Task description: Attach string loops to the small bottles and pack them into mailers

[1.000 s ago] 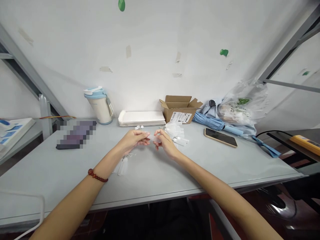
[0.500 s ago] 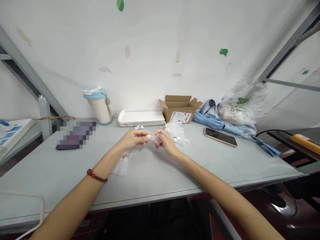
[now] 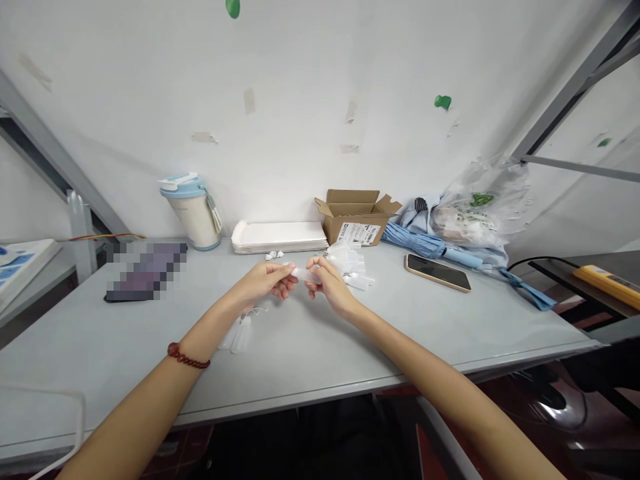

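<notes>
Between my two hands is a small translucent plastic tube (image 3: 304,274) with a white end; its exact kind is hard to make out. My left hand (image 3: 273,280) pinches the white end between thumb and fingers. On the other end, the fingers of my right hand (image 3: 326,283) close around the clear body. Similar translucent pieces (image 3: 242,335), one with a thin white cord, lie on the desk near my left forearm. Just beyond my right hand sits a pile of several more clear pieces (image 3: 350,259). A small white scrap (image 3: 274,255) lies behind my left hand.
On the grey desk (image 3: 310,353), a cream cup with blue lid (image 3: 193,213) and a stack of white envelopes (image 3: 280,235) stand along the wall. An open cardboard box (image 3: 357,220), a blue umbrella (image 3: 415,238), a plastic bag (image 3: 475,213) and a phone (image 3: 437,272) are on the right.
My left thumb and fingers have closed further over the tube's white end, and the tube lies straighter between my hands. The whole view has shifted slightly.
</notes>
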A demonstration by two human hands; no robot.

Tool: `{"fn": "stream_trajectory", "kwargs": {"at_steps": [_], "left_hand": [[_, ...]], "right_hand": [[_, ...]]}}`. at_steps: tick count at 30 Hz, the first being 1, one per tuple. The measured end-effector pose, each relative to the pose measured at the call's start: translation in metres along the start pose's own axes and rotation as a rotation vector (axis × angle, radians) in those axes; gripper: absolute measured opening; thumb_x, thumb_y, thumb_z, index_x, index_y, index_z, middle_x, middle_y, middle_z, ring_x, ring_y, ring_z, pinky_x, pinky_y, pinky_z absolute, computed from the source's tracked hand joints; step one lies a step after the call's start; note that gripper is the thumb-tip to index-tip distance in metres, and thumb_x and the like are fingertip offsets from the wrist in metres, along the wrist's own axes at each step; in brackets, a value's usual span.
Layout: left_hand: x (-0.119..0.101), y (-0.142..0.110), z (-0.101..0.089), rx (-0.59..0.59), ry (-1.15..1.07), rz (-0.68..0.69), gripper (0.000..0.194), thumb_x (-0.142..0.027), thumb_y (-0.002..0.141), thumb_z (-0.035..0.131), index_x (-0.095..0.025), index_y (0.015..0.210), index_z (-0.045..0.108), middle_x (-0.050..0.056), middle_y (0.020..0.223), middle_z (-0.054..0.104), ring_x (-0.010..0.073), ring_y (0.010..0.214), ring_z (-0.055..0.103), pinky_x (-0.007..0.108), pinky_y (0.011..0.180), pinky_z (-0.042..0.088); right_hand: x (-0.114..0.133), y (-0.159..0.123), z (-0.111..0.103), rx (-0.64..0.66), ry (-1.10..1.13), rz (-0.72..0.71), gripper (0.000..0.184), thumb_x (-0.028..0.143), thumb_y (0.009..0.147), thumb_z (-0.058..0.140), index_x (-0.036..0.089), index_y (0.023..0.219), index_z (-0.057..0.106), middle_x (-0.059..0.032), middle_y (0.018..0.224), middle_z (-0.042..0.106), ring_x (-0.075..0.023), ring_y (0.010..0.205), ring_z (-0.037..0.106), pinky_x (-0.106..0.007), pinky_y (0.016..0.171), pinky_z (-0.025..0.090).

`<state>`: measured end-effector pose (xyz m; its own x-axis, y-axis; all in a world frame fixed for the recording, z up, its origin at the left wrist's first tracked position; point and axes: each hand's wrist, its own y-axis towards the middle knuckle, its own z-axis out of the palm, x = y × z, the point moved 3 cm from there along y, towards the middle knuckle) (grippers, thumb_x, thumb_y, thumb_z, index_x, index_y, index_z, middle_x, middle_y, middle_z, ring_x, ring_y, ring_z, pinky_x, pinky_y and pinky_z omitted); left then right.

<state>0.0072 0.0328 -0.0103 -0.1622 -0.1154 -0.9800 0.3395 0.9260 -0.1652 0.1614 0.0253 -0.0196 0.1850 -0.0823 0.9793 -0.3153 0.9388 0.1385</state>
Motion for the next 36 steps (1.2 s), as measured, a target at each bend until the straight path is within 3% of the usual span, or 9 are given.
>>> {"fn": "stream_trajectory", "kwargs": {"at_steps": [5, 9, 13, 17, 21, 29, 33, 36], "left_hand": [[-0.005, -0.003, -0.001, 0.056, 0.021, 0.059, 0.037, -0.051, 0.075, 0.064, -0.014, 0.070, 0.068, 0.004, 0.069, 0.062, 0.0125, 0.058, 0.055, 0.029, 0.061, 0.047], [-0.011, -0.006, -0.002, 0.111, 0.069, 0.151, 0.023, -0.040, 0.074, 0.068, -0.019, 0.082, 0.071, 0.001, 0.076, 0.063, 0.0123, 0.067, 0.055, 0.026, 0.065, 0.046], [-0.012, -0.007, -0.001, 0.109, 0.064, 0.138, 0.024, -0.042, 0.075, 0.066, -0.019, 0.080, 0.071, 0.003, 0.080, 0.064, 0.0137, 0.071, 0.056, 0.026, 0.064, 0.046], [-0.008, -0.006, 0.002, 0.078, 0.056, 0.055, 0.038, -0.052, 0.077, 0.060, -0.015, 0.067, 0.065, 0.004, 0.074, 0.063, 0.0134, 0.062, 0.056, 0.028, 0.060, 0.046], [-0.005, -0.004, 0.002, 0.022, 0.033, 0.024, 0.039, -0.052, 0.075, 0.063, -0.014, 0.069, 0.065, 0.003, 0.069, 0.061, 0.0128, 0.058, 0.055, 0.028, 0.060, 0.046], [-0.002, 0.001, -0.003, -0.117, -0.143, -0.003, 0.039, -0.050, 0.073, 0.066, -0.012, 0.070, 0.066, 0.002, 0.059, 0.058, 0.0112, 0.054, 0.052, 0.027, 0.058, 0.043], [-0.003, 0.000, -0.004, -0.108, -0.149, 0.027, 0.035, -0.047, 0.071, 0.069, -0.012, 0.069, 0.068, 0.003, 0.065, 0.062, 0.0109, 0.055, 0.052, 0.028, 0.059, 0.043], [-0.006, -0.002, -0.005, -0.098, -0.089, 0.090, 0.031, -0.044, 0.069, 0.070, -0.013, 0.067, 0.069, 0.006, 0.070, 0.066, 0.0116, 0.057, 0.052, 0.029, 0.061, 0.044]], "right_hand": [[0.001, 0.000, 0.001, -0.001, 0.001, 0.010, 0.011, 0.030, 0.074, 0.043, 0.023, 0.082, 0.041, 0.0103, 0.049, 0.036, -0.0084, 0.046, 0.035, -0.022, 0.047, 0.038], [0.002, -0.001, 0.000, -0.016, 0.004, 0.031, 0.011, 0.030, 0.074, 0.043, 0.023, 0.081, 0.041, 0.0099, 0.049, 0.036, -0.0090, 0.046, 0.035, -0.022, 0.047, 0.038], [0.002, -0.001, -0.001, -0.022, -0.004, 0.025, 0.011, 0.030, 0.074, 0.044, 0.023, 0.081, 0.042, 0.0098, 0.048, 0.036, -0.0091, 0.047, 0.036, -0.022, 0.048, 0.038], [0.002, -0.001, -0.001, -0.018, -0.015, 0.004, 0.012, 0.033, 0.076, 0.047, 0.023, 0.079, 0.041, 0.0097, 0.049, 0.038, -0.0082, 0.047, 0.036, -0.022, 0.048, 0.038], [-0.001, 0.001, -0.003, -0.025, -0.060, -0.012, 0.021, 0.040, 0.078, 0.052, 0.022, 0.081, 0.041, 0.0089, 0.054, 0.043, -0.0079, 0.048, 0.039, -0.022, 0.048, 0.038], [0.004, 0.000, -0.008, -0.081, -0.423, -0.225, 0.025, 0.036, 0.079, 0.058, 0.021, 0.097, 0.050, 0.0031, 0.075, 0.048, -0.0113, 0.069, 0.047, -0.022, 0.056, 0.039], [0.006, -0.001, -0.009, -0.120, -0.521, -0.270, 0.021, 0.035, 0.082, 0.055, 0.019, 0.096, 0.056, 0.0004, 0.074, 0.053, -0.0131, 0.069, 0.049, -0.025, 0.059, 0.039], [0.004, 0.000, -0.012, -0.113, -0.486, -0.217, 0.022, 0.038, 0.082, 0.054, 0.018, 0.090, 0.058, 0.0003, 0.069, 0.055, -0.0125, 0.062, 0.049, -0.026, 0.058, 0.039]]}}
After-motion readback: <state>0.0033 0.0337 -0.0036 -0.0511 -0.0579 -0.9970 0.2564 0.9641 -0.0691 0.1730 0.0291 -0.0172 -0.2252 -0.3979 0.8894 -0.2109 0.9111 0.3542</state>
